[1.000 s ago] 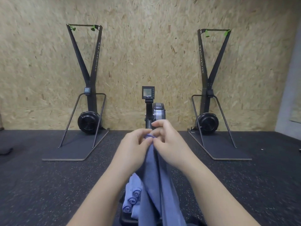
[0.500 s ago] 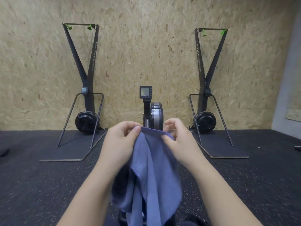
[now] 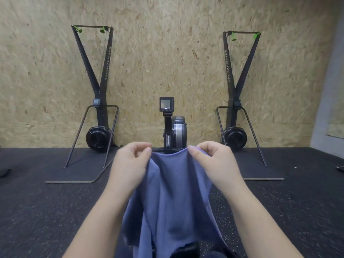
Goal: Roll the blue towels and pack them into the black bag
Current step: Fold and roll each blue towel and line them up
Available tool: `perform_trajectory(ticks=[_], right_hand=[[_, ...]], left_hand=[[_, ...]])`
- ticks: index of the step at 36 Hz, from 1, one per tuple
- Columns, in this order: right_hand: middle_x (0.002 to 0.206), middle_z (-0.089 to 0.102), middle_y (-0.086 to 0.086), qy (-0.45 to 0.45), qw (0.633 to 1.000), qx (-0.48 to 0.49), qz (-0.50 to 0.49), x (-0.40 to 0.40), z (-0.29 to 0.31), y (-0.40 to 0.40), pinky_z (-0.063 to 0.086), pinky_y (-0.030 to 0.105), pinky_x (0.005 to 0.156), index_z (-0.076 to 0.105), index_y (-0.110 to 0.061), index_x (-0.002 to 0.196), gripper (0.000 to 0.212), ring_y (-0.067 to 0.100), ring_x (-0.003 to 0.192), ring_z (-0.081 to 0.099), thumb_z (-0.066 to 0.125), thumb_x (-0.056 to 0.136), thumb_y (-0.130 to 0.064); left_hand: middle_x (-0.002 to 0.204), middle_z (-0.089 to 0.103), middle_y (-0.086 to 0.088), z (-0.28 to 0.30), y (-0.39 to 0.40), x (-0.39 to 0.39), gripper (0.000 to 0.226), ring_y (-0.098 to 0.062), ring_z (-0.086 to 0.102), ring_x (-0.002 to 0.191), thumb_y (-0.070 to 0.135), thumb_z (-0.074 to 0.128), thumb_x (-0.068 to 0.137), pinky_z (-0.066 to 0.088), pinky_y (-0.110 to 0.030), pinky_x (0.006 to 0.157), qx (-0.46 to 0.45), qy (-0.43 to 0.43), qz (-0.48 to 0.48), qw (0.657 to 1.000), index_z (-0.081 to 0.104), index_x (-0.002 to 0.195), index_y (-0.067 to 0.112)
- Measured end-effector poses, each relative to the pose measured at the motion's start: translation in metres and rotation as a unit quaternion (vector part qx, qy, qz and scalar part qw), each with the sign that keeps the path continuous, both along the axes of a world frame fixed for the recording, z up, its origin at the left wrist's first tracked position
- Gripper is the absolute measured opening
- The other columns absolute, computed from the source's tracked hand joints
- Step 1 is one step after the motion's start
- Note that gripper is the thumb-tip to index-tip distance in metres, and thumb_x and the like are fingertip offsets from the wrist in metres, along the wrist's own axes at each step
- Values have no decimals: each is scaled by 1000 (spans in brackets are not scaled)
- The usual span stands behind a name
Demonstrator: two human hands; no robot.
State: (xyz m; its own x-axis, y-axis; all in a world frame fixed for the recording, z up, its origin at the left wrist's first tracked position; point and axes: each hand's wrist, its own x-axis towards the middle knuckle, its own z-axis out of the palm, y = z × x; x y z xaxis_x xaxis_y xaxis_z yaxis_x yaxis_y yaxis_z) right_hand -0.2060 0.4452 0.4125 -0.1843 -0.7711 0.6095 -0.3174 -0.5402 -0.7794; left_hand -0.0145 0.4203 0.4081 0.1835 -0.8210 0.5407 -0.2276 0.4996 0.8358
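Blue towel (image 3: pixel 173 198) hangs in the lower centre of the frame, held up by its top edge between both hands, with the cloth falling in loose folds down to the bottom edge of the picture. Left hand (image 3: pixel 130 164) pinches the top left corner between thumb and curled fingers; right hand (image 3: pixel 214 162) pinches the top right corner the same way. The two hands sit apart at the same height, and the edge between them sags slightly. A dark shape (image 3: pixel 188 248) shows below the towel at the bottom centre, but whether it is the black bag cannot be told. Behind the hands, at mid-frame, a rowing machine (image 3: pixel 175 131) with a small monitor stands on the dark speckled floor (image 3: pixel 46 211). Ski machines stand at the left (image 3: pixel 98 86) and right (image 3: pixel 236 86) against the chipboard wall (image 3: pixel 167 53).
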Motion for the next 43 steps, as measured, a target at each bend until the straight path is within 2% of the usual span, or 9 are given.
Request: perform_trajectory(ticks=[6, 9, 12, 15, 20, 23, 28, 34, 43], right_hand=[[54, 58, -12, -5, 999, 42, 8, 24, -13, -4, 37, 13, 51, 63, -19, 64, 22, -1, 51, 47, 72, 83, -23], [61, 66, -15, -14, 998, 51, 19, 28, -16, -4, 44, 11, 58, 67, -24, 70, 17, -5, 59, 57, 70, 84, -17], [72, 71, -12, -4, 998, 56, 27, 25, -15, -1, 48, 11, 65, 71, -22, 79, 14, -5, 68, 62, 66, 84, -10], [78, 74, -5, -30, 997, 65, 39, 21, -14, -1, 53, 19, 69, 74, -18, 82, 13, 4, 74, 68, 68, 83, -7], [73, 72, -1, -45, 996, 72, 40, 16, -16, 0, 47, 17, 60, 71, -13, 74, 8, 3, 64, 61, 73, 82, -14], [76, 74, 0, -51, 994, 77, 60, 16, -19, -2, 48, 18, 62, 71, -17, 77, 13, 6, 66, 64, 66, 88, -11], [74, 72, -2, -41, 991, 107, 74, 14, -20, -4, 45, 18, 57, 68, -15, 83, 15, 4, 64, 63, 58, 93, -9], [84, 73, 2, -24, 993, 109, 45, 12, -23, -6, 52, 31, 73, 68, -14, 84, 12, 12, 77, 66, 59, 92, -12], [93, 73, -3, 5, 990, 108, 95, 16, -26, -3, 50, 33, 87, 68, -20, 93, 21, 10, 90, 66, 49, 98, -13]], left_hand=[[59, 64, 15, -12, 11, -26, 14, 4, 52, 54, 15, 65, 90, 40, -23, 60, 40, -14, -71, 997, 70, 79, 21], [72, 72, 4, -14, 14, -29, 16, -9, 62, 66, 14, 60, 93, 51, -31, 63, 62, -6, -119, 991, 72, 83, 18], [73, 71, 0, -14, 19, -31, 26, -8, 62, 63, 1, 47, 97, 50, -21, 55, 92, 24, -170, 981, 70, 91, 13], [76, 73, 2, -17, 21, -31, 37, -7, 65, 68, -13, 44, 92, 51, -18, 61, 82, 4, -211, 974, 70, 91, 12], [81, 74, 6, -22, 14, -32, 38, -11, 70, 80, -8, 65, 82, 56, -35, 78, 2, -77, -154, 985, 72, 74, 29], [82, 68, 13, -25, 12, -34, 31, -13, 68, 79, 1, 69, 81, 56, -46, 78, -33, -110, -100, 988, 68, 76, 31], [85, 54, 12, -25, 11, -33, 22, -3, 52, 68, 5, 59, 87, 43, -22, 68, -73, -173, -21, 982, 55, 79, 25], [66, 58, 11, -22, 14, -30, 18, 0, 51, 62, 18, 62, 89, 36, -16, 57, -38, -212, -29, 976, 52, 76, 27], [67, 59, 15, -19, 20, -35, 21, 2, 50, 66, 20, 73, 81, 35, -12, 61, -90, -224, -54, 969, 60, 70, 32]])
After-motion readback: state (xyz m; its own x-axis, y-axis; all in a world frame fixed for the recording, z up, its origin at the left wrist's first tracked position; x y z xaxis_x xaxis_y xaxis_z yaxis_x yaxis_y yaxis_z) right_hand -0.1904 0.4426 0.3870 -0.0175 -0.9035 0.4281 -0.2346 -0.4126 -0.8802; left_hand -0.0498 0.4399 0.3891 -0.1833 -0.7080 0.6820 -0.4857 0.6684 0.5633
